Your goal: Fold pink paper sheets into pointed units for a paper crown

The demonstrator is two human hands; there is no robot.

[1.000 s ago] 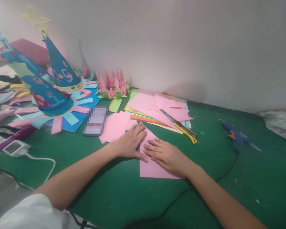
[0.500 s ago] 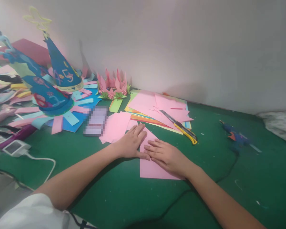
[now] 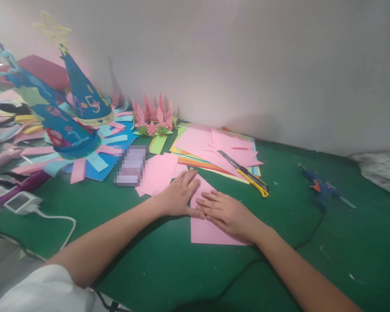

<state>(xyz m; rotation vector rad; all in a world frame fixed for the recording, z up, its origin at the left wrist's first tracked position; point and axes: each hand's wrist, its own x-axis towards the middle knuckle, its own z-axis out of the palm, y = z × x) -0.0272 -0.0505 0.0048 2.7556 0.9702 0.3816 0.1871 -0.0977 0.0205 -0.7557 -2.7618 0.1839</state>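
Observation:
A pink sheet of paper (image 3: 204,232) lies on the green table in front of me, its upper right side slanting. My left hand (image 3: 178,195) rests flat at the sheet's left edge, fingers stretched out and pointing away from me. Across the middle of the paper lies my right hand (image 3: 225,212), palm down with its fingers extended to the left. The left thumb meets the right fingertips. Just beyond my left hand are loose pink paper pieces (image 3: 159,171). A yellow box cutter (image 3: 251,180) with its blade out lies past my right hand, partly on a paper stack.
Coloured paper sheets (image 3: 198,138) are stacked near the wall. A pink paper crown (image 3: 154,117), blue cone hats (image 3: 87,99) and a phone (image 3: 131,167) stand or lie to the left. A white charger (image 3: 22,203) trails a cable. At right is a blue glue gun (image 3: 325,190) with its cord.

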